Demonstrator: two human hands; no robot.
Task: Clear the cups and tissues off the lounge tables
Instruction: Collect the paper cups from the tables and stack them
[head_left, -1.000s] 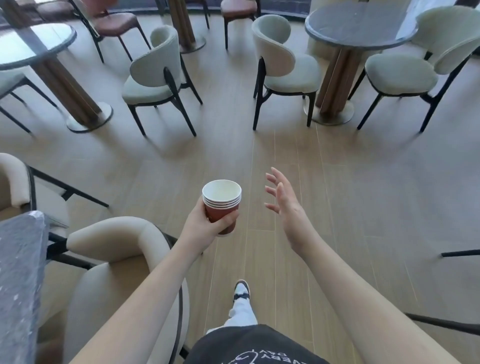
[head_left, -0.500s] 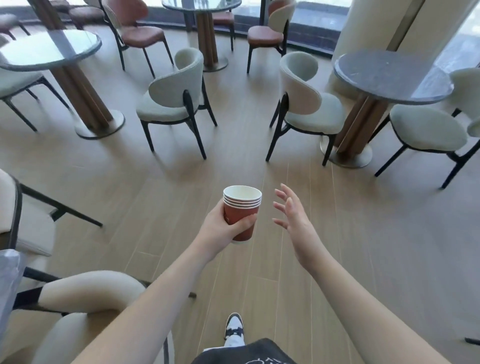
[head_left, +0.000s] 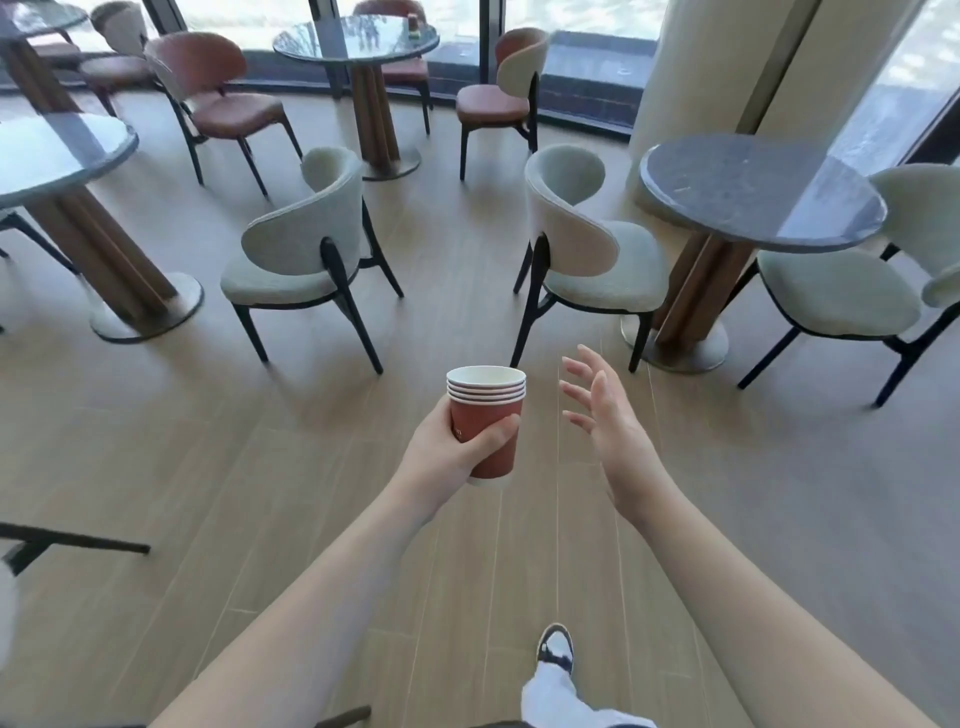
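Near the middle, above the floor, the left hand (head_left: 447, 457) grips the stack of cups (head_left: 485, 421); the right hand (head_left: 605, 415) is spread, empty. A loose grip while walking could let the stack slip out.

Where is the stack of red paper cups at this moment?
In the head view, the stack of red paper cups is near the centre, held upright in the left hand above the wooden floor, beside the open right hand.

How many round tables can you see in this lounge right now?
4: a dark table at right, a glass table by the windows, one at left, one cut off top left. Others may lie outside the view.
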